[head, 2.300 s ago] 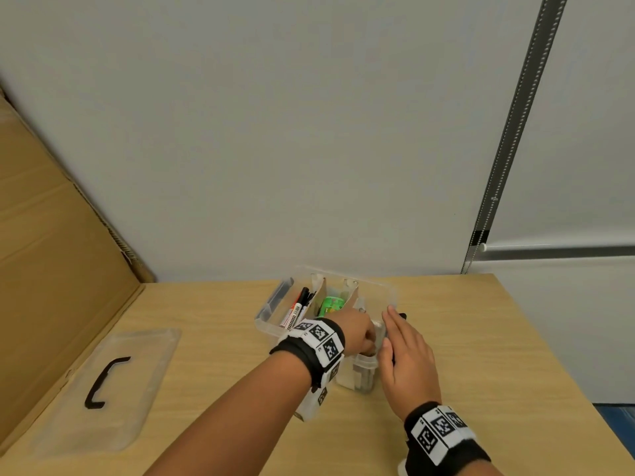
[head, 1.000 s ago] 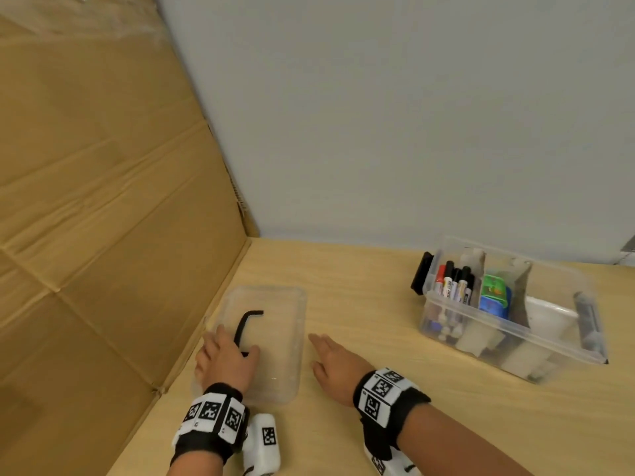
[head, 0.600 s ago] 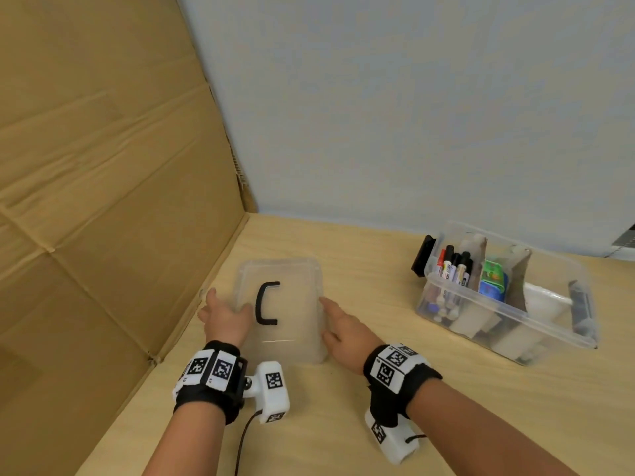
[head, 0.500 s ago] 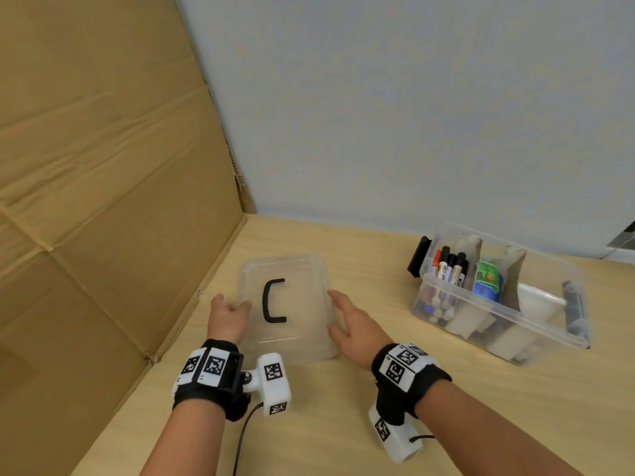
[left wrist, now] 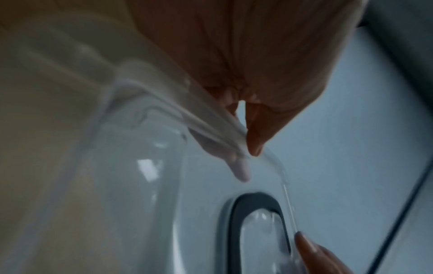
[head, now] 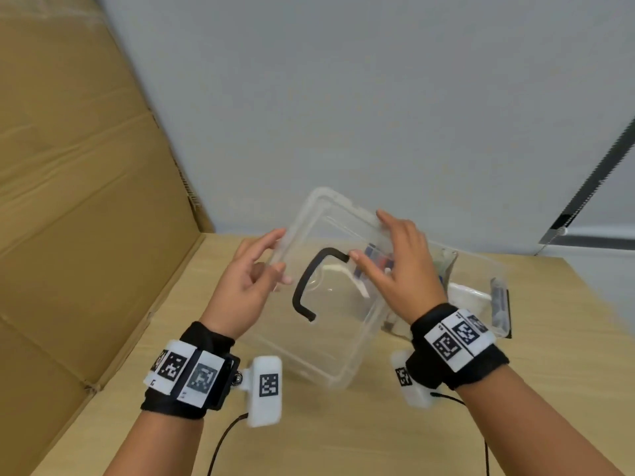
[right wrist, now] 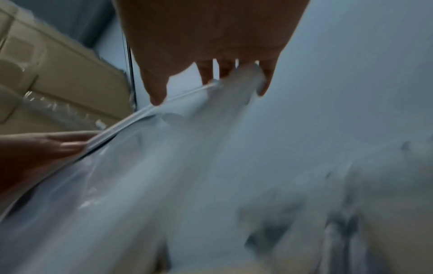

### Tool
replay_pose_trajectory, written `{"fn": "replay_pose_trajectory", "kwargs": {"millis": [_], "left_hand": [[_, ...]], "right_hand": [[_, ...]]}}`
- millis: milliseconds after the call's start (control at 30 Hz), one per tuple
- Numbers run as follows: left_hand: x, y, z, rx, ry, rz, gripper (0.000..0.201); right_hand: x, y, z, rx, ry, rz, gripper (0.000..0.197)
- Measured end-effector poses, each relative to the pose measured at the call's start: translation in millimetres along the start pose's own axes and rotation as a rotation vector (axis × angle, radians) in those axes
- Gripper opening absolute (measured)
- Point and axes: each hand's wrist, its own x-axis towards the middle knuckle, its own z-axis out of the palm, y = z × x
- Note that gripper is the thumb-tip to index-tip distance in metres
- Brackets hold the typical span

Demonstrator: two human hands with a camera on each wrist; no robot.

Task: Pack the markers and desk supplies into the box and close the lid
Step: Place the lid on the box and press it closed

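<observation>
nearly done: supplies packed in the box (head: 477, 297); clear lid (head: 330, 304) held tilted in the air just left of the box, edges pinched by left hand (head: 245, 286) and right hand (head: 398, 269); seating the lid left.

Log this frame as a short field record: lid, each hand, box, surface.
lid: clear lid with black handle, lifted and tilted in the air
left hand: left hand holds the lid's left edge
right hand: right hand holds the lid's right edge
box: clear box, open, behind the lid
surface: wooden table
</observation>
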Motion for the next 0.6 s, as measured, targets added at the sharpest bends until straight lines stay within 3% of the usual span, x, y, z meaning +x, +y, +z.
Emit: {"fn": "replay_pose_trajectory", "kwargs": {"millis": [100,233,300,367,467,600], "left_hand": [[14.6,25.4,21.3,0.125,-0.071,0.166,0.045],[34.4,38.2,53.6,0.268,0.098,0.318,0.04],[38.9,35.3,70.6,0.274,0.19,0.265,0.051],[38.0,30.2,89.3,0.133,0.195,0.121,0.068],[33.4,23.3,119.8,-0.051,0.064,-0.033,0.073],[42.7,10.1,150.7,0.036,-0.112,-0.056,0.057]], "right_hand": [[0.5,17.7,-37.4,-0.001,0.067,0.037,0.06],[-12.7,44.9,-66.2,0.131,0.311,0.078,0.041],[-21.1,57.4,-74.0,0.274,0.434,0.135,0.035],[-30.3,71.9,-76.9,0.388,0.504,0.194,0.029],[-44.1,94.7,-72.7,0.509,0.539,0.363,0.027],[-49.4,118.3,-66.3,0.539,0.521,0.544,0.013]]}}
